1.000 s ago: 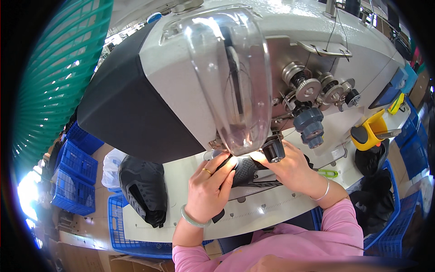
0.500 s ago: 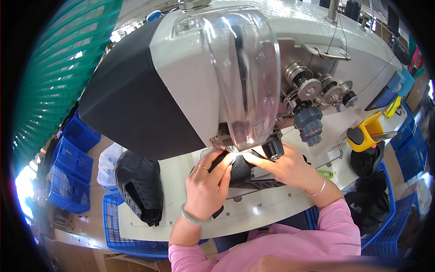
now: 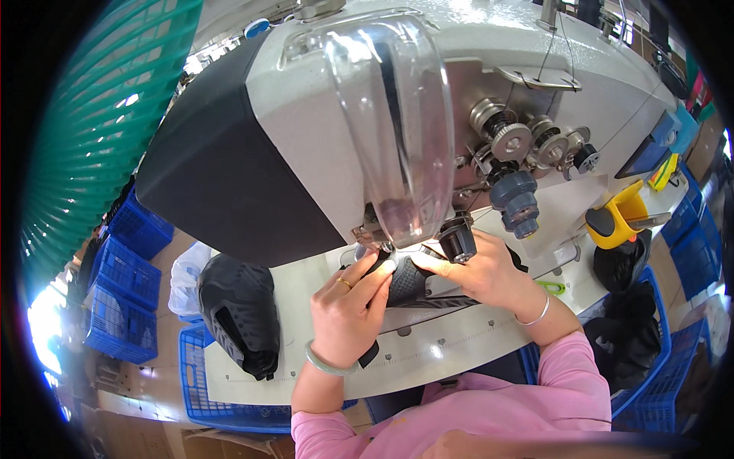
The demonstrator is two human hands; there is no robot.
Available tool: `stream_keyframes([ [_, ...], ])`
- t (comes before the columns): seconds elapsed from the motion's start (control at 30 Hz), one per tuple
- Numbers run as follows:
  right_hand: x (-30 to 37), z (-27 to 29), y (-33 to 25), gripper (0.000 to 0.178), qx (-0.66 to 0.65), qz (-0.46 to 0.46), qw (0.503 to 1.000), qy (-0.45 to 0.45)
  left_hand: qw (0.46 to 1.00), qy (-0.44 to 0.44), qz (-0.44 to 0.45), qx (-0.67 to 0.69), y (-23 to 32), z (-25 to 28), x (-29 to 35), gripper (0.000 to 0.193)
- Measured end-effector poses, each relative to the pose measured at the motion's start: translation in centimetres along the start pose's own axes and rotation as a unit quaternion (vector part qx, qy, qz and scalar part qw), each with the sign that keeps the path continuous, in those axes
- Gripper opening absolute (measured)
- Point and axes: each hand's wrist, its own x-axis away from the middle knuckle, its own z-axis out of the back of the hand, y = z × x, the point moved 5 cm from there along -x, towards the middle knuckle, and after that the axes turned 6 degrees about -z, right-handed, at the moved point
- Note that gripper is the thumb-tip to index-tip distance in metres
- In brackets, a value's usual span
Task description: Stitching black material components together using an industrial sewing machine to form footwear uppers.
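Observation:
A black textured shoe upper (image 3: 407, 286) lies on the pale machine bed beneath the head of a sewing machine (image 3: 310, 145). My left hand (image 3: 345, 312) grips its left side, thumb and fingertips pressed together close to the needle area. From the right, my right hand (image 3: 489, 274) holds the other side, its thumb pointing in toward the same spot and its other fingers partly behind the machine parts. A lit patch shows between my fingertips. The needle and presser foot are mostly hidden by the clear guard (image 3: 394, 138) and my fingers.
Stacked black shoe uppers (image 3: 243, 310) lie on the table's left end. Blue crates (image 3: 122, 329) stand at left, and a blue basket (image 3: 200, 405) sits below the table edge. At right are a yellow-handled tool (image 3: 612, 218), a green clip-like item (image 3: 552, 288) and a basket of black pieces (image 3: 628, 329).
The whole view has shifted slightly, with the machine head a little further left. My hands keep nearly the same hold on the upper, and the left fingertips sit slightly more apart.

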Motion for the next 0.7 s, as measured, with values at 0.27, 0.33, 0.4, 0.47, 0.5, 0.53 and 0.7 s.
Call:
stream_keyframes([
  [0.27,-0.1,-0.1,0.1,0.043,0.08,-0.006,0.997,0.011,0.995,0.003,-0.039,-0.088,0.5,-0.8,0.1,0.023],
  [0.33,-0.6,0.8,-1.7,0.043,0.109,-0.008,0.994,-0.001,0.994,-0.004,-0.038,-0.103,0.6,-0.4,0.2,0.023],
  [0.4,0.1,0.5,-3.4,0.044,0.144,-0.012,0.989,-0.015,0.993,-0.008,-0.039,-0.112,0.6,-0.3,0.1,0.022],
  [0.47,1.4,-0.4,-3.8,0.052,0.041,-0.102,0.994,-0.003,0.993,-0.014,-0.047,-0.111,0.6,-0.3,0.0,0.023],
  [0.5,1.5,-1.0,-4.1,0.048,0.06,-0.116,0.991,-0.031,0.993,-0.013,-0.046,-0.11,0.3,-0.3,0.1,0.023],
  [0.53,1.5,-1.5,-4.1,0.048,0.06,-0.116,0.991,-0.032,0.994,0.0,-0.063,-0.088,0.0,-0.3,0.1,0.025],
  [0.7,2.4,-3.3,-2.5,0.053,0.048,-0.098,0.994,0.026,0.994,0.006,0.079,0.078,-1.0,0.5,-1.3,0.015],
])
